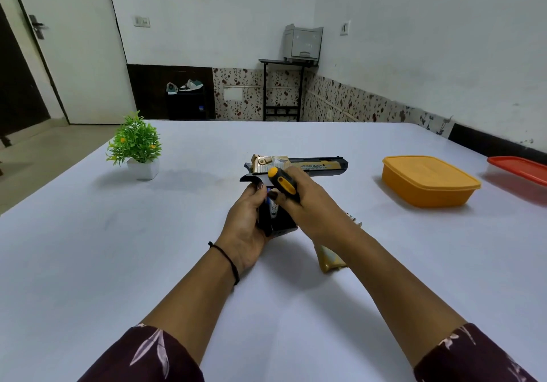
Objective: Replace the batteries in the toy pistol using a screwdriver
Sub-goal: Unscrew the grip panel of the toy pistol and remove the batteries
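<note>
A black and gold toy pistol lies on the white table, barrel pointing right, grip toward me. My left hand grips the pistol's black grip from the left. Between my hands a battery shows in the opened grip. My right hand holds a screwdriver with a black and yellow handle, its tip hidden behind the fingers. A gold cover piece lies on the table under my right forearm.
A small green plant in a white pot stands at the left. An orange lidded box sits at the right, with a red-lidded box beyond it at the table's edge.
</note>
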